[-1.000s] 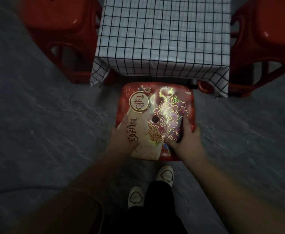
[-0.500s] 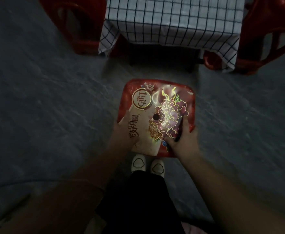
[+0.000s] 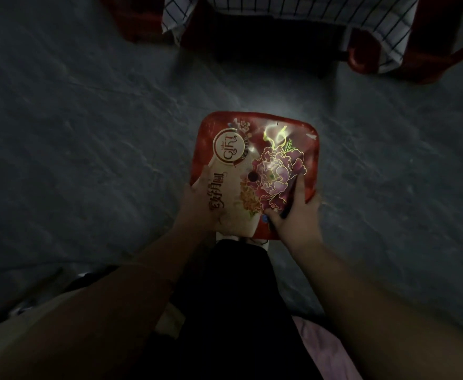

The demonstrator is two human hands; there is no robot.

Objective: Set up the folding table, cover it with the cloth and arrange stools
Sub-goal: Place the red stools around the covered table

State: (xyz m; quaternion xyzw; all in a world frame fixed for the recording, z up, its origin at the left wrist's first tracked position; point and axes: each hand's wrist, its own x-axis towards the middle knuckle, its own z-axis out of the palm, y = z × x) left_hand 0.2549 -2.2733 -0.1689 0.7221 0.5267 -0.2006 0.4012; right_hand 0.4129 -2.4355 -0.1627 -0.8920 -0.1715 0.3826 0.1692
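Evidently stool-arranging is in hand: the red stool is over the floor, well short of the cloth-covered table. The left hand and right hand grip its near edge. Next, it probably needs moving toward the table's near side.

The single wide-angle camera sits on the person's head, looking steeply down and a little forward. The stool, gripped by the left hand and right hand, lies close below at centre. The floor fills both sides. The cloth-covered worktop is cut off by the top border.
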